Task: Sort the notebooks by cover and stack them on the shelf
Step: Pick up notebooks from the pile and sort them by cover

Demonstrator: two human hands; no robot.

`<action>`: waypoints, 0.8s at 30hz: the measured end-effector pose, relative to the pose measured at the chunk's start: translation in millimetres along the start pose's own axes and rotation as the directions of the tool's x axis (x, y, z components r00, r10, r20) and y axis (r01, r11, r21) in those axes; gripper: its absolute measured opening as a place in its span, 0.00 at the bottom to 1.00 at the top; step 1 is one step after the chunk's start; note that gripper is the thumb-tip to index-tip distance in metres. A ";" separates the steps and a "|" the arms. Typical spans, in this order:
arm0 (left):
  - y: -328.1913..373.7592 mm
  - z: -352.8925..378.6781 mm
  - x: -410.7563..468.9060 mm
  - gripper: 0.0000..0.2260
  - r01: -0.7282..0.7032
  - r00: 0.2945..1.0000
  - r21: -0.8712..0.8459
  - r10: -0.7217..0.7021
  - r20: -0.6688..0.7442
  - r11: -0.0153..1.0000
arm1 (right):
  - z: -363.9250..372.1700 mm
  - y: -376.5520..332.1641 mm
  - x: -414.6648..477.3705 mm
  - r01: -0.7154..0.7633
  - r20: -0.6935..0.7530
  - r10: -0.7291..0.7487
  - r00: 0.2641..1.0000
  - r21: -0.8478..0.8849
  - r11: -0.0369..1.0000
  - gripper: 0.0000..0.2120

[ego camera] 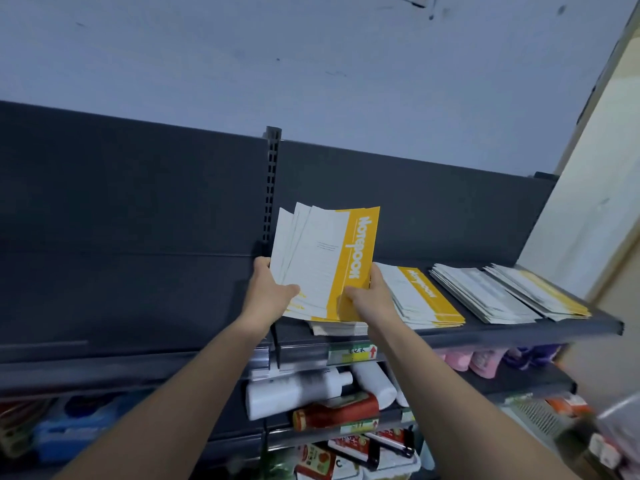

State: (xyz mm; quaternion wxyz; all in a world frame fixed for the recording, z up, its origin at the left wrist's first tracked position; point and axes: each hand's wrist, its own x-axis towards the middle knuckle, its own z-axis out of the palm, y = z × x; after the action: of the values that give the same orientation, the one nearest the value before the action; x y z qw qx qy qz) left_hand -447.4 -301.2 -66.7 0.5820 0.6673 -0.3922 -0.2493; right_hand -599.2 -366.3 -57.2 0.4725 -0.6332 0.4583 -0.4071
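Both of my hands hold a fanned bundle of white-and-yellow notebooks (325, 261), tilted up above the dark top shelf (519, 332). My left hand (272, 289) grips the bundle's left edge, thumb on the front cover. My right hand (367, 292) grips its lower right edge at the yellow band. Under the bundle a low pile of notebooks (337, 328) lies on the shelf. To the right lie a yellow-banded stack (422, 299), a grey-white stack (481, 294) and another yellow-edged stack (540, 292).
A slotted metal upright (272, 185) divides the shelf's dark back panel. The shelf left of it (121, 306) is bare. Lower shelves hold white bottles (298, 389), a red bottle (339, 412), pink items (474, 362) and blue packs (69, 431). A beige wall (595, 202) stands at the right.
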 end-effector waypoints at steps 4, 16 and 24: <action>6.5 16.1 3.1 0.17 -0.007 1.000 0.024 0.006 0.024 1.000 | -15.3 4.6 9.1 -0.019 -0.031 0.019 0.999 -0.008 1.000 0.20; 25.5 78.2 20.8 0.21 -0.055 0.989 0.233 0.021 0.147 0.971 | -62.9 27.2 36.7 -0.081 -0.195 0.083 0.977 0.019 0.997 0.21; 20.5 149.2 41.4 0.10 -0.028 0.989 0.282 -0.015 0.149 0.959 | -124.2 42.7 69.7 -0.146 -0.210 0.138 0.968 -0.022 0.989 0.18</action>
State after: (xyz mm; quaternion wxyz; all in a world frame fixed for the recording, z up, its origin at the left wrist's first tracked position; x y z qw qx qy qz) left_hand -546.4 -421.9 -71.2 0.4503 0.7217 -0.4686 -0.2383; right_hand -708.1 -467.3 -65.4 0.4383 -0.5614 0.5567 -0.4276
